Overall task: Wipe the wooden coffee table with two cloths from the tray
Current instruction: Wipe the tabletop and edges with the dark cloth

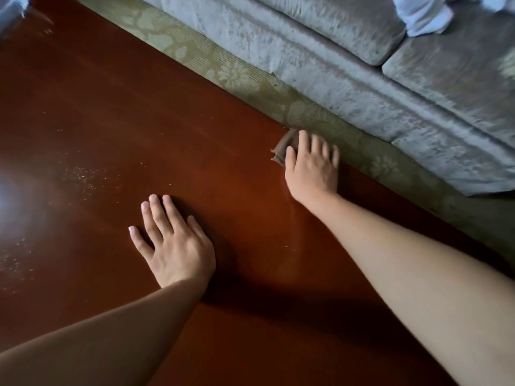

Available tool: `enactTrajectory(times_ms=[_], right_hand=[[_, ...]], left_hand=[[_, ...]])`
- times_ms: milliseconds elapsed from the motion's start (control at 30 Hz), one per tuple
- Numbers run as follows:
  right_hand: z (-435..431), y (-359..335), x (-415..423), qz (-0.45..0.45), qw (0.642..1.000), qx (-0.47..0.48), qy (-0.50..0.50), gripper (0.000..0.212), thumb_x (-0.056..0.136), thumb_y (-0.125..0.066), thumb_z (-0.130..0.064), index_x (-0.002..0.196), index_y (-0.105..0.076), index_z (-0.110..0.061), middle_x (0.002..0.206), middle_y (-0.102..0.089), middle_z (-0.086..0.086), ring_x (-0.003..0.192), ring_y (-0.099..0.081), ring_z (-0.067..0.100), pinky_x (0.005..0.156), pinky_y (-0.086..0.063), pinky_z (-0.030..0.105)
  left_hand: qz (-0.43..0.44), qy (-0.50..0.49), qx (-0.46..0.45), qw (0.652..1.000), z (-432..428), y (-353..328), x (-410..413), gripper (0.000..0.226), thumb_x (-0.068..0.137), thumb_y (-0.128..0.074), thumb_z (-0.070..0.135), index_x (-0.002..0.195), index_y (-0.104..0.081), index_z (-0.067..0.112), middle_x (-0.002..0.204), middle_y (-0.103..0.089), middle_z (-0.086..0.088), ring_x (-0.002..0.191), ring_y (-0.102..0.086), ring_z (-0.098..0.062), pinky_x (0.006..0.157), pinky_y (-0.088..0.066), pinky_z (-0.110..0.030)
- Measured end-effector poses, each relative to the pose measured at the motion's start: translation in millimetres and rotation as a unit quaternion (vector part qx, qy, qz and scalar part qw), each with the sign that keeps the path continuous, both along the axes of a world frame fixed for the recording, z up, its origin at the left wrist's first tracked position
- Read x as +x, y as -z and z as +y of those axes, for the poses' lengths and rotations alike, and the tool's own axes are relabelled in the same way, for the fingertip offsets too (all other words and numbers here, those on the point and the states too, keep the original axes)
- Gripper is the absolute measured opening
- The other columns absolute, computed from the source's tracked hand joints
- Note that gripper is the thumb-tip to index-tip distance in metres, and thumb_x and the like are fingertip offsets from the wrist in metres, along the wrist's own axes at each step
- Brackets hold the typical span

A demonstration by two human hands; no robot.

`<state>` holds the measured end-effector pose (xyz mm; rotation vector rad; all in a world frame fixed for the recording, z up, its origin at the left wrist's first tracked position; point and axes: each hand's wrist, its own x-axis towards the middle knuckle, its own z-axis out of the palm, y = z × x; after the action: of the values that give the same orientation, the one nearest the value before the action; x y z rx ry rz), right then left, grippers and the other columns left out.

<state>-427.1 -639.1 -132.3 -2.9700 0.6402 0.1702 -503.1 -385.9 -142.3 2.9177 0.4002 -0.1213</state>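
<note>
The glossy reddish-brown wooden coffee table [117, 112] fills most of the view. My right hand [313, 168] presses flat on a small brown cloth [284, 147] at the table's far edge; only the cloth's left part shows past my fingers. My left hand [174, 243] lies flat on the bare tabletop nearer to me, fingers spread, with nothing under it that I can see. Pale dust specks [83, 174] dot the wood at the left. No tray and no second cloth are in view.
Beyond the table's far edge runs a strip of olive patterned carpet [245, 76], then a grey velvet sofa [362, 59] with white fabric [426, 15] on its seat. A bright light glare [11, 201] sits on the wood at the left.
</note>
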Motion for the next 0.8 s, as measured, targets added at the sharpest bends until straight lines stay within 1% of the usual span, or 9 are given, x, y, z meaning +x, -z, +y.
enactTrajectory(times_ms=[67, 133, 267, 367, 433, 567, 667, 733, 800], right_hand=[[5.5, 0.2, -22.2, -0.028, 0.999, -0.019, -0.013, 0.061, 0.107, -0.034, -0.043, 0.157, -0.039, -0.009, 0.158, -0.044, 0.018, 0.147, -0.040, 0.037, 0.122, -0.027, 0.059], [8.3, 0.5, -28.2, -0.029, 0.999, -0.016, -0.010, 0.062, 0.106, -0.037, -0.043, 0.157, -0.038, -0.007, 0.157, -0.043, 0.019, 0.146, -0.040, 0.038, 0.122, -0.027, 0.059], [21.1, -4.7, -4.4, -0.018, 0.999, 0.009, 0.032, 0.062, 0.104, -0.042, -0.044, 0.154, -0.040, -0.008, 0.156, -0.041, 0.018, 0.145, -0.038, 0.037, 0.122, -0.025, 0.059], [40.2, -8.3, 29.8, -0.019, 0.999, 0.044, 0.017, 0.062, 0.103, -0.044, -0.045, 0.153, -0.040, -0.009, 0.155, -0.041, 0.015, 0.144, -0.037, 0.036, 0.122, -0.024, 0.057], [55.0, -10.6, 53.3, -0.012, 0.998, 0.065, -0.004, 0.063, 0.103, -0.043, -0.044, 0.155, -0.035, -0.009, 0.158, -0.037, 0.014, 0.147, -0.033, 0.035, 0.123, -0.020, 0.057], [67.4, -7.4, 75.4, 0.017, 0.994, 0.069, -0.088, 0.068, 0.109, -0.034, -0.046, 0.164, -0.017, -0.009, 0.171, -0.018, 0.014, 0.158, -0.017, 0.033, 0.128, -0.008, 0.057], [45.9, -2.7, 49.6, -0.010, 0.991, 0.042, -0.127, 0.069, 0.109, -0.026, -0.051, 0.168, -0.015, -0.016, 0.174, -0.018, 0.009, 0.161, -0.014, 0.028, 0.129, -0.006, 0.054], [23.5, -0.3, 16.3, -0.023, 0.993, 0.026, -0.111, 0.069, 0.108, -0.022, -0.055, 0.168, -0.017, -0.021, 0.174, -0.022, 0.006, 0.160, -0.017, 0.027, 0.129, -0.010, 0.054], [-7.1, 2.7, -17.4, -0.021, 0.997, 0.006, -0.069, 0.069, 0.107, -0.019, -0.057, 0.167, -0.020, -0.024, 0.172, -0.027, 0.005, 0.159, -0.022, 0.028, 0.127, -0.014, 0.056]], left_hand=[[-0.001, -0.002, -0.004, 1.000, -1.0, -1.2, -0.8, 0.060, 0.108, -0.026, 0.035, 0.162, -0.017, 0.011, 0.172, -0.010, -0.006, 0.159, 0.003, -0.019, 0.126, 0.000, -0.055], [-0.004, -0.003, -0.004, 1.000, -2.6, -2.1, -1.3, 0.060, 0.108, -0.027, 0.035, 0.162, -0.018, 0.011, 0.172, -0.011, -0.006, 0.159, 0.003, -0.019, 0.126, 0.000, -0.055], [-0.009, -0.001, 0.000, 1.000, -4.2, -0.8, -1.9, 0.060, 0.108, -0.027, 0.034, 0.162, -0.018, 0.010, 0.172, -0.012, -0.007, 0.159, 0.002, -0.020, 0.127, 0.000, -0.054], [-0.018, -0.004, 0.000, 1.000, -4.6, 0.1, -1.6, 0.060, 0.108, -0.030, 0.033, 0.161, -0.020, 0.009, 0.171, -0.014, -0.008, 0.159, -0.001, -0.021, 0.127, -0.001, -0.055], [-0.020, -0.004, 0.003, 1.000, -4.1, 1.1, -1.1, 0.060, 0.107, -0.030, 0.033, 0.161, -0.021, 0.010, 0.171, -0.015, -0.008, 0.159, -0.002, -0.021, 0.127, -0.002, -0.055], [-0.015, -0.005, 0.010, 1.000, -2.5, 3.3, -1.1, 0.059, 0.107, -0.030, 0.033, 0.161, -0.020, 0.010, 0.171, -0.014, -0.007, 0.159, -0.001, -0.020, 0.127, -0.001, -0.054], [-0.017, -0.006, 0.007, 1.000, -3.5, 2.2, 0.3, 0.059, 0.107, -0.033, 0.031, 0.161, -0.020, 0.010, 0.171, -0.015, -0.008, 0.159, -0.002, -0.021, 0.126, -0.003, -0.056], [-0.017, -0.002, 0.010, 1.000, -4.2, 1.9, 0.8, 0.059, 0.107, -0.032, 0.031, 0.161, -0.020, 0.009, 0.171, -0.014, -0.008, 0.159, -0.002, -0.021, 0.126, -0.003, -0.056], [-0.013, -0.001, 0.009, 1.000, -3.7, 2.1, 0.9, 0.059, 0.108, -0.030, 0.032, 0.161, -0.019, 0.010, 0.171, -0.012, -0.008, 0.159, 0.000, -0.021, 0.126, -0.002, -0.056]])
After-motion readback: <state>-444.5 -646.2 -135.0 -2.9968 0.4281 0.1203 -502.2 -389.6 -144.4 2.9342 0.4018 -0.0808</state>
